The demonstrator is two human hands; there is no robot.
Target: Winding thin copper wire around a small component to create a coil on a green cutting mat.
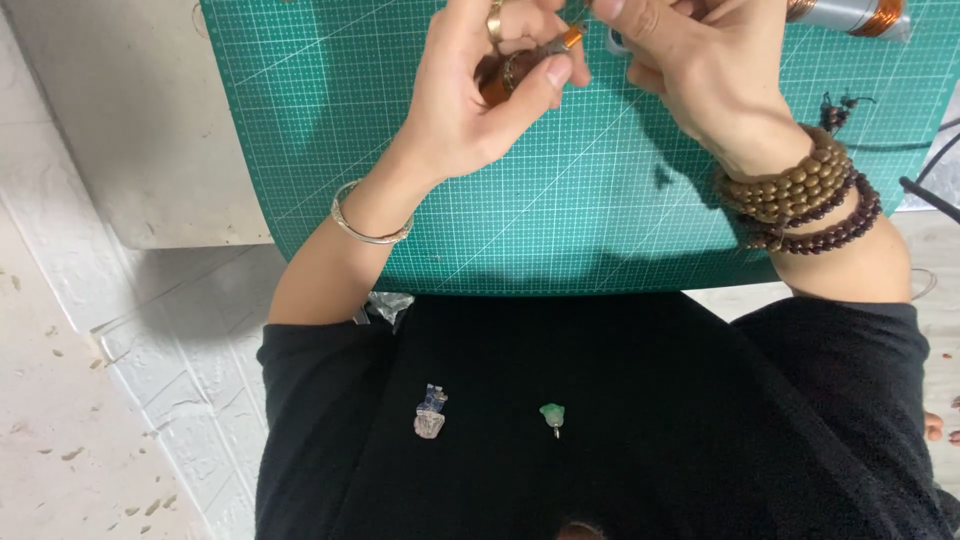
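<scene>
A: Report the state of the left hand [480, 95].

B: It is closed, the thumb and fingers gripping a small brown-and-orange piece [510, 72] above the green cutting mat [420, 200]. A ring sits on one finger and a thin metal bangle [368, 228] on the wrist.

A: And the right hand [705, 75]?

B: Fingers curled, the tips meeting the left hand at the same piece, near the top edge of the view. What they pinch is too small to tell. Stacked bead bracelets [800, 195] circle that wrist.

A: Surroundings?

B: A copper wire spool [860, 14] lies on the mat at the upper right. The mat rests on the counter [130, 130]. Two small pendants, one pale [431, 412] and one green [552, 415], lie on the black fabric [650, 420] below the mat.
</scene>
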